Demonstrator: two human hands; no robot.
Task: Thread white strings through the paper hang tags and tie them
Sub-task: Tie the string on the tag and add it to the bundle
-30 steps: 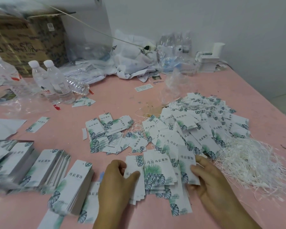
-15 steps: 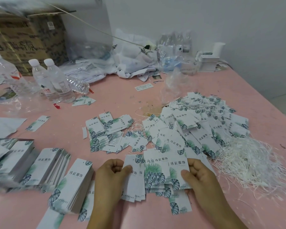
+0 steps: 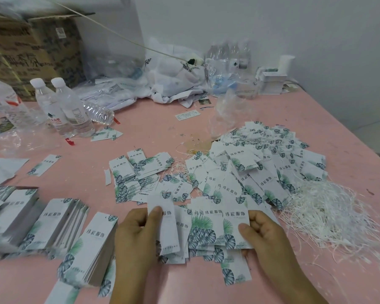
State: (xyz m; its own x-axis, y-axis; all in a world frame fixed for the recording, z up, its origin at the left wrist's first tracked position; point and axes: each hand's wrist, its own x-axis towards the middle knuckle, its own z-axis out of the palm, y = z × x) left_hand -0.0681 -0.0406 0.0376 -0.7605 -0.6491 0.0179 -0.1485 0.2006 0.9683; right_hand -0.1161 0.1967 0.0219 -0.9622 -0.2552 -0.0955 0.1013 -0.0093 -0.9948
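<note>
White paper hang tags printed with green leaves lie fanned out on the pink table right in front of me. My left hand (image 3: pixel 136 235) pinches the left tags (image 3: pixel 167 229) of that fan, thumb on top. My right hand (image 3: pixel 263 235) grips the right tags (image 3: pixel 233 224), thumb on the printed face. A loose heap of white strings (image 3: pixel 325 211) lies just right of my right hand. A big pile of tags with strings in them (image 3: pixel 261 167) spreads behind the fan.
Neat stacks of tags (image 3: pixel 90 242) stand at the front left. A smaller scatter of tags (image 3: pixel 136 172) lies mid-table. Water bottles (image 3: pixel 64 108), a cardboard box (image 3: pixel 31 51), plastic bags (image 3: pixel 173 80) and a small tag stack (image 3: pixel 272 83) line the back. The table edge (image 3: pixel 360 145) runs down the right.
Both hands have drawn closer together, pushing the fanned tags into a tighter overlapping bunch. The right hand slid left and its thumb now lies on the front tag.
</note>
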